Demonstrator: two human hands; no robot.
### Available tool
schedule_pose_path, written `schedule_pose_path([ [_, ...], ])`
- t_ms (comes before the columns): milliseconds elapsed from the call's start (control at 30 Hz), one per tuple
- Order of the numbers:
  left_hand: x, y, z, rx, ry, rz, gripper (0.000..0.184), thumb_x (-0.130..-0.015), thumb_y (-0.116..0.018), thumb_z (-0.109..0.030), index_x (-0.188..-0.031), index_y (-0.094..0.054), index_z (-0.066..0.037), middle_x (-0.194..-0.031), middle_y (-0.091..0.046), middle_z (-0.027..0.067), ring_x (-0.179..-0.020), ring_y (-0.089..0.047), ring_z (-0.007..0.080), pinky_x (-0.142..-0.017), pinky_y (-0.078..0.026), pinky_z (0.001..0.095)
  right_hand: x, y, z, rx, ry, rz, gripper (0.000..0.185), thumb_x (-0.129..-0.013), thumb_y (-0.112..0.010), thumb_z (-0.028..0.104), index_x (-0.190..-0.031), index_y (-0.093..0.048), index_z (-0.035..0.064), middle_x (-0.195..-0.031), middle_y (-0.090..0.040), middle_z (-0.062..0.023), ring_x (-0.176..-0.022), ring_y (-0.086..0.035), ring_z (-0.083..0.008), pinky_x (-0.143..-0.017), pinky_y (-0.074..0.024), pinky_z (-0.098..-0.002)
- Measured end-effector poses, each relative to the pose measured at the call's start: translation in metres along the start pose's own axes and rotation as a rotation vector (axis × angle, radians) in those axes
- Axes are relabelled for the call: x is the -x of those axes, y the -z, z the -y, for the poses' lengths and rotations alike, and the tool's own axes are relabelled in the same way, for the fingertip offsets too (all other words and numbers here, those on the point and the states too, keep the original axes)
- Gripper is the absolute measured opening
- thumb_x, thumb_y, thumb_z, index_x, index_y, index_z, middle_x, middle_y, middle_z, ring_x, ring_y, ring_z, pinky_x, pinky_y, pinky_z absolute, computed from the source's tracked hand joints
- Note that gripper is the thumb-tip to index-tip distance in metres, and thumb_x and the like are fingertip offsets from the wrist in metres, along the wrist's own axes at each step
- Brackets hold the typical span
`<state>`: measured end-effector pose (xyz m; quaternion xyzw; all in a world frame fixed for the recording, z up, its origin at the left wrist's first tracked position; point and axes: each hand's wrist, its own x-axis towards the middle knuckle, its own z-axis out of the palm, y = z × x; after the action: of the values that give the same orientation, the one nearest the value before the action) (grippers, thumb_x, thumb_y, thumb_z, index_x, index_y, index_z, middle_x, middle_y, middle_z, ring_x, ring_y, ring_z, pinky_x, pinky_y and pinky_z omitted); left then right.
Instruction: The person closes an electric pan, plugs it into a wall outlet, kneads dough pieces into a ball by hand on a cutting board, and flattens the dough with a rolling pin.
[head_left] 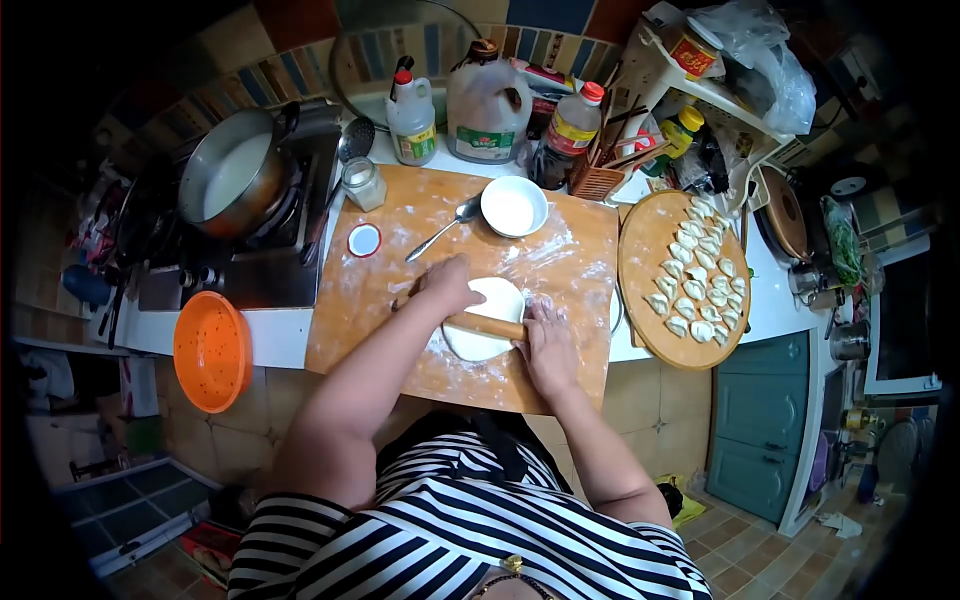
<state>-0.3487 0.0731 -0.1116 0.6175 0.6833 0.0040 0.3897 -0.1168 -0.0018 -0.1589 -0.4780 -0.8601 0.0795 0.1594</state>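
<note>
A flat white sheet of dough (482,346) lies on the floured wooden board (340,330). Across it runs a wooden rolling pin (487,325), slightly slanted. My left hand (446,284) grips the pin's left end, its thumb near the dough's upper left edge. At the other end, my right hand (548,345) is closed over the pin beside the dough's right edge. Beyond my hands, a metal spoon (440,232) rests next to a white bowl (514,207). The pin's ends are partly covered by my hands.
Several dumplings (693,289) sit on a round board (655,325) at the right. A pot (235,175) stands on the stove at the left, above an orange basin (212,350) at the counter's edge. Behind the board are a glass jar (364,187) and bottles (411,120).
</note>
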Motion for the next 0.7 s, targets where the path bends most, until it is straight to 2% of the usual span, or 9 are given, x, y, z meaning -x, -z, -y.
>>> schedule_pose_path([
  [33, -0.002, 0.004, -0.006, 0.033, 0.029, 0.105, 0.044, -0.071, -0.082, -0.026, -0.107, -0.068, -0.005, -0.121, -0.062, 0.0171, -0.12, -0.054, 0.0343, -0.098, -0.046, 0.0405, 0.004, 0.005, 0.0, 0.023, 0.021, -0.007, 0.039, -0.087, -0.067, 0.022, -0.119, -0.058, 0.002, -0.132, -0.058, -0.0192, -0.129, -0.05, -0.0368, -0.111, -0.0365, -0.0473],
  [133, -0.011, -0.021, 0.001, -0.1, -0.285, -0.043, 0.027, -0.073, -0.081, -0.027, -0.088, -0.069, -0.009, -0.111, -0.065, 0.0151, -0.11, -0.06, 0.0328, -0.095, -0.048, 0.0422, 0.024, 0.002, -0.011, -0.037, 0.034, -0.013, 0.037, -0.086, -0.066, 0.018, -0.119, -0.057, 0.0038, -0.12, -0.062, -0.0158, -0.117, -0.056, -0.0353, -0.105, -0.0415, -0.0474],
  [167, -0.008, -0.03, 0.006, -0.061, -0.386, -0.113, 0.024, -0.076, -0.079, -0.021, -0.09, -0.066, -0.007, -0.106, -0.067, 0.0148, -0.103, -0.063, 0.0336, -0.09, -0.049, 0.0419, 0.029, 0.002, -0.012, -0.037, 0.004, 0.031, 0.036, -0.086, -0.066, 0.017, -0.118, -0.058, 0.0045, -0.115, -0.063, -0.0144, -0.112, -0.057, -0.0341, -0.101, -0.043, -0.0469],
  [233, -0.011, -0.04, 0.014, 0.186, -0.294, -0.084, 0.022, -0.079, -0.077, -0.017, -0.094, -0.065, -0.007, -0.107, -0.066, 0.0169, -0.1, -0.063, 0.0343, -0.088, -0.05, 0.0408, 0.032, 0.01, -0.013, -0.035, -0.055, 0.114, 0.035, -0.085, -0.065, 0.015, -0.118, -0.058, 0.0059, -0.105, -0.063, -0.0118, -0.102, -0.059, -0.0318, -0.094, -0.0461, -0.0459],
  [300, -0.005, -0.038, 0.016, 0.325, -0.11, -0.108, 0.024, -0.085, -0.071, -0.01, -0.106, -0.06, -0.006, -0.11, -0.064, 0.0192, -0.102, -0.062, 0.0341, -0.087, -0.05, 0.0392, 0.031, 0.019, -0.017, 0.009, 0.076, -0.016, 0.035, -0.084, -0.064, 0.014, -0.118, -0.058, 0.0074, -0.099, -0.062, -0.0104, -0.095, -0.059, -0.0297, -0.088, -0.0464, -0.0441],
  [433, -0.01, -0.078, 0.058, 0.77, 0.148, -0.532, 0.03, -0.087, -0.068, -0.01, -0.113, -0.056, -0.003, -0.112, -0.064, 0.0177, -0.104, -0.063, 0.0314, -0.09, -0.049, 0.0404, 0.029, 0.033, -0.024, 0.071, 0.23, -0.031, 0.034, -0.083, -0.064, 0.013, -0.117, -0.059, 0.0095, -0.096, -0.062, -0.0081, -0.093, -0.059, -0.027, -0.084, -0.0467, -0.0398],
  [533, 0.042, -0.066, 0.071, 0.483, 0.11, -0.304, 0.029, -0.088, -0.067, -0.009, -0.115, -0.058, -0.001, -0.109, -0.063, 0.0151, -0.101, -0.062, 0.0274, -0.089, -0.05, 0.0395, 0.025, 0.034, -0.02, 0.016, 0.234, 0.046, 0.033, -0.083, -0.065, 0.016, -0.115, -0.06, 0.0094, -0.095, -0.063, -0.0067, -0.094, -0.06, -0.0269, -0.085, -0.0466, -0.0403],
  [633, 0.08, -0.034, 0.07, 0.103, 0.15, -0.471, 0.032, -0.089, -0.065, -0.014, -0.118, -0.058, -0.001, -0.115, -0.062, 0.017, -0.107, -0.06, 0.0336, -0.095, -0.047, 0.0417, 0.012, 0.034, -0.009, -0.03, 0.248, 0.008, 0.032, -0.081, -0.067, 0.018, -0.111, -0.06, 0.009, -0.09, -0.062, -0.0045, -0.091, -0.06, -0.0259, -0.083, -0.0465, -0.0403],
  [700, 0.079, -0.032, 0.069, 0.076, -0.033, -0.495, 0.033, -0.088, -0.066, -0.016, -0.119, -0.059, -0.004, -0.121, -0.06, 0.0165, -0.118, -0.054, 0.0354, -0.1, -0.044, 0.0447, -0.002, 0.035, -0.002, -0.064, 0.139, 0.138, 0.038, -0.087, -0.063, 0.024, -0.121, -0.058, 0.0067, -0.106, -0.063, -0.009, -0.105, -0.058, -0.0286, -0.092, -0.0446, -0.0416],
])
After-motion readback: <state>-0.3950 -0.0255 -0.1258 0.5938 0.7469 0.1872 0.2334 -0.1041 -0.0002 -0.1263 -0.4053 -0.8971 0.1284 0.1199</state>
